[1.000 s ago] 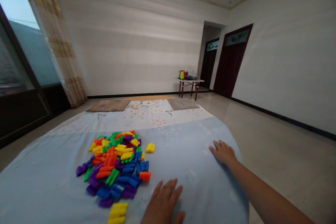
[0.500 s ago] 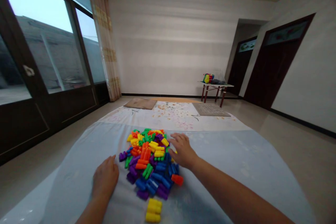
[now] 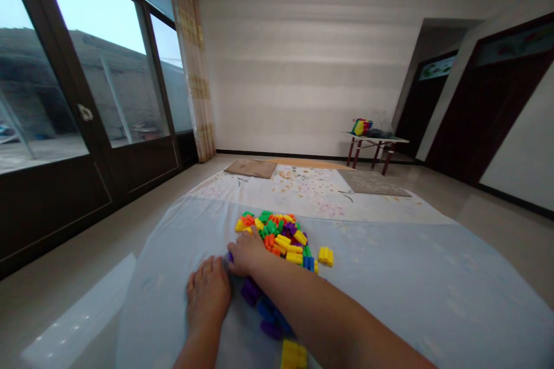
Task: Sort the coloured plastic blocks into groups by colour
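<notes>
The heap of chunky ribbed plastic blocks (image 3: 281, 236) in yellow, green, orange, purple and blue lies loose on a pale blue cloth sheet (image 3: 402, 288), with the right hand (image 3: 246, 255) spread on its near edge and the left hand (image 3: 208, 294) flat just beside it, the two almost together and gripping no block that shows. Purple and blue blocks (image 3: 250, 292) lie at the heap's near end below the right forearm (image 3: 311, 305), a yellow pair (image 3: 325, 256) sits off its right side, and a yellow stack (image 3: 294, 354) lies nearer the person; as far as shows, every block remains out on the sheet, none sorted or put away.
</notes>
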The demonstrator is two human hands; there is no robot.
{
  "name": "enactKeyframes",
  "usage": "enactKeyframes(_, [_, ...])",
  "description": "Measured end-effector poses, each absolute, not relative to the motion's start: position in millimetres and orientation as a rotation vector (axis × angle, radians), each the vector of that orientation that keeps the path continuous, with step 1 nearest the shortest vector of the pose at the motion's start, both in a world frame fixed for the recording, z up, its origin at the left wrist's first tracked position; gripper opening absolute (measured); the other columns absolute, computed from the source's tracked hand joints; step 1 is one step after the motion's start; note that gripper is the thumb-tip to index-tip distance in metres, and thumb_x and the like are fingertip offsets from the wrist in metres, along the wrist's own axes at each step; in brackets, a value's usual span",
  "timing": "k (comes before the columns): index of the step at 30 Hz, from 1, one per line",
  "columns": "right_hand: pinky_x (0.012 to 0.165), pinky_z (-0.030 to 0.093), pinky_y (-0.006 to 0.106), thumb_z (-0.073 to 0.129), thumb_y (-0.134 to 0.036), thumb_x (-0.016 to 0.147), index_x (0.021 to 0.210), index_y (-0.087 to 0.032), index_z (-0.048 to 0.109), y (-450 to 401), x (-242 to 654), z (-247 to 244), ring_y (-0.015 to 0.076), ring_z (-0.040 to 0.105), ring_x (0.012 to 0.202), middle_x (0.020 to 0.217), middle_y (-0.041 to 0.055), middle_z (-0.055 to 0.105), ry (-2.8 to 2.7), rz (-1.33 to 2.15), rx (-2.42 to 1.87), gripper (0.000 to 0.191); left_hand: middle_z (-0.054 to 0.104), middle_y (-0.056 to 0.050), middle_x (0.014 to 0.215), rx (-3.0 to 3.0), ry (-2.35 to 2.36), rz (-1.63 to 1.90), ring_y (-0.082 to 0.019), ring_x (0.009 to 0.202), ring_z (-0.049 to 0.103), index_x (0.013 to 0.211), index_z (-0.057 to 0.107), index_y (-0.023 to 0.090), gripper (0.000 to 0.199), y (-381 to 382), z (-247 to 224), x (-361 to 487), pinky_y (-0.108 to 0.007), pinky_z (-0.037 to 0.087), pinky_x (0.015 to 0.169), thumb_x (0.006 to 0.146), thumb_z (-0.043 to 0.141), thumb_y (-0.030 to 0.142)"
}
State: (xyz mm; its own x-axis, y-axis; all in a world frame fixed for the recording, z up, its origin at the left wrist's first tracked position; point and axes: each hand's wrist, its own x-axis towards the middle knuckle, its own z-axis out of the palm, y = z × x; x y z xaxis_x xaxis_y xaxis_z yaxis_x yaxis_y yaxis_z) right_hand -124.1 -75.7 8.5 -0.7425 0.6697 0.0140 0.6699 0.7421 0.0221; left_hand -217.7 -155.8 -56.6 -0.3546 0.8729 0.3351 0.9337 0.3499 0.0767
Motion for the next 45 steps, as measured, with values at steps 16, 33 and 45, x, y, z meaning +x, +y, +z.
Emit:
enactKeyframes(16, [0.101, 0.031, 0.048, 0.049, -0.036, 0.081, 0.109, -0.018, 0.066, -101, 6, 42, 0.0283, 0.057, 0.105, 0.106, 0.0126, 0.068, -2.830, -0.187, -1.287, 0.037, 0.054, -0.014, 0.134, -1.629, -2.419, -0.387, -0.024, 0.125, 0.047, 0.126, 0.054, 0.010, 0.048, -157, -46, -211, -0.042, 0.029, 0.106, 0.089, 0.025, 0.021])
enactKeyframes(33, [0.098, 0.036, 0.055, 0.057, -0.059, 0.074, 0.113, -0.017, 0.063, -119, -77, 9, 0.0334, 0.051, 0.116, 0.119, 0.0161, 0.062, -3.033, 0.000, -0.927, 0.058, 0.055, -0.015, 0.132, -1.633, -2.388, -0.350, -0.025, 0.124, 0.047, 0.125, 0.055, 0.009, 0.048, -157, -45, -211, -0.041, 0.032, 0.105, 0.089, 0.026, 0.021])
enactKeyframes(45, [0.102, 0.032, 0.050, 0.064, -0.042, 0.070, 0.095, -0.017, 0.072, -120, 24, 44, 0.0306, 0.060, 0.098, 0.095, 0.0134, 0.071, -3.035, -0.165, -1.144, 0.036, 0.053, -0.013, 0.135, -1.618, -2.433, -0.314, -0.024, 0.125, 0.046, 0.128, 0.053, 0.011, 0.049, -157, -47, -210, -0.042, 0.028, 0.107, 0.089, 0.025, 0.022])
